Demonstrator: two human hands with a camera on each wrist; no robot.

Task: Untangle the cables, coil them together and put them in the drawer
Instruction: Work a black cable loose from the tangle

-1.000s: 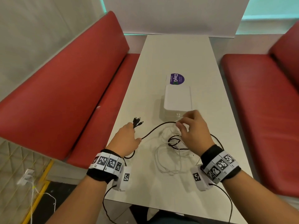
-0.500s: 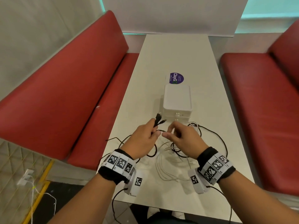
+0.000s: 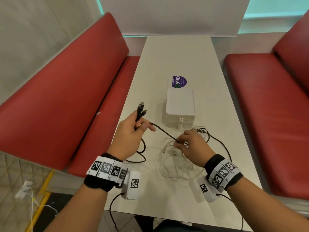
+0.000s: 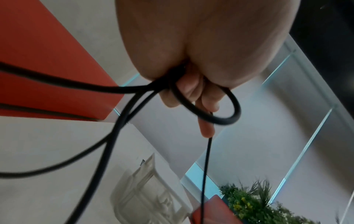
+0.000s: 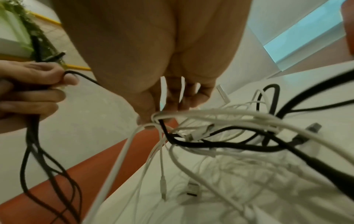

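A taut black cable (image 3: 163,132) slants between them: left hand (image 3: 129,136) grips its plug ends, right hand (image 3: 192,144) pinches it beside the tangle.

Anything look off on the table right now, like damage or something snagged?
No damage shows. The odd part is the tangle: a black cable runs taut from the left hand into the white cables pinched by the right hand, still knotted together. The drawer box appears closed.
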